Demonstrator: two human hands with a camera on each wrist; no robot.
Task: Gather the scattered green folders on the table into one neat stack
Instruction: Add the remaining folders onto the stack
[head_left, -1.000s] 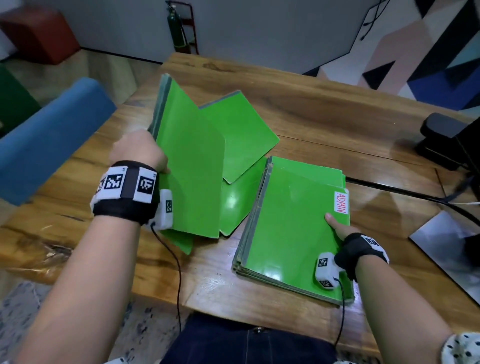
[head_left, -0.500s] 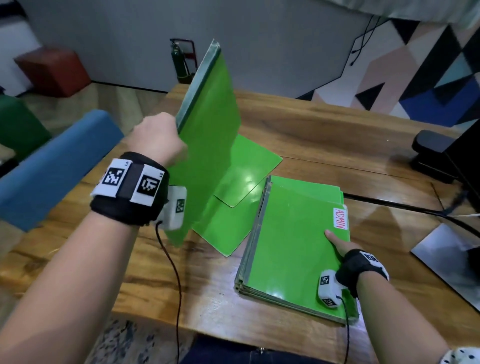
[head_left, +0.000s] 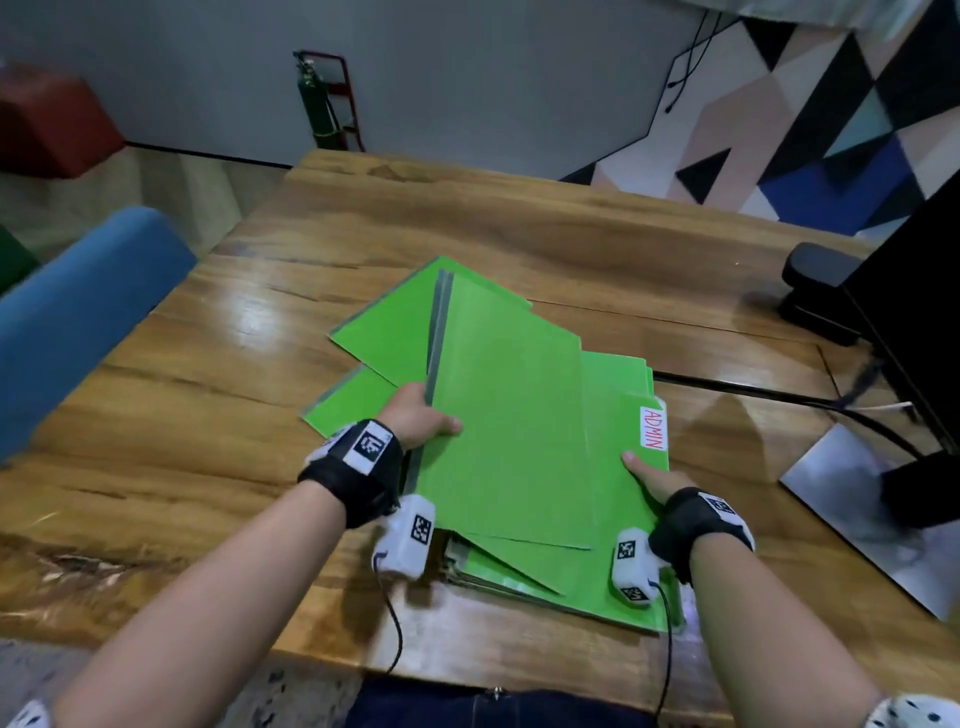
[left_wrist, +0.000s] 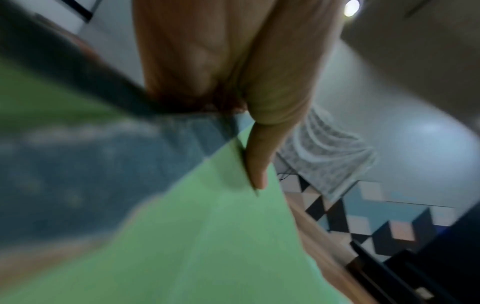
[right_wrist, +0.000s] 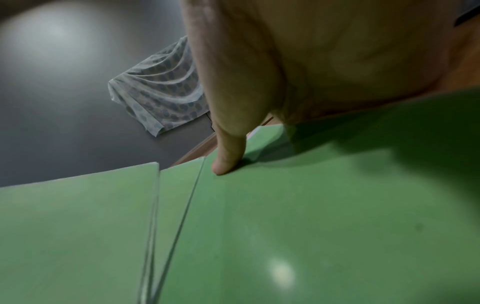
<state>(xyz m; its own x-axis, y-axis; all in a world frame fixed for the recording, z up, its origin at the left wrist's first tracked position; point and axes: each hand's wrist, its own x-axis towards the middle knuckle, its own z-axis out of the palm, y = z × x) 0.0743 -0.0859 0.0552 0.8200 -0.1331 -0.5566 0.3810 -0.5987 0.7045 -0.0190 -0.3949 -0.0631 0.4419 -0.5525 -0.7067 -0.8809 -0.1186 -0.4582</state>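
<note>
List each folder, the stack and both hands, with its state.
Held folder: closed, askew on the stack.
Stack: flat, edges uneven.
Two loose folders: flat, partly covered.
Left hand: grips the held folder's spine.
Right hand: thumb on the stack.

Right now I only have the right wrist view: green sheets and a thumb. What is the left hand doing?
Observer: The left hand grips the spine edge of a folder that lies askew on the stack.
Operator: Right hand gripping too?
Observer: The right hand is at the stack's right edge with its thumb on top, just below a white tag reading ADMIN. Its fingers are hidden.
Operator: Anything left out of the stack?
Observer: Yes. A loose folder lies flat on the table beyond the left hand, and a second loose folder lies nearer. Both are partly under the gripped one.
</note>
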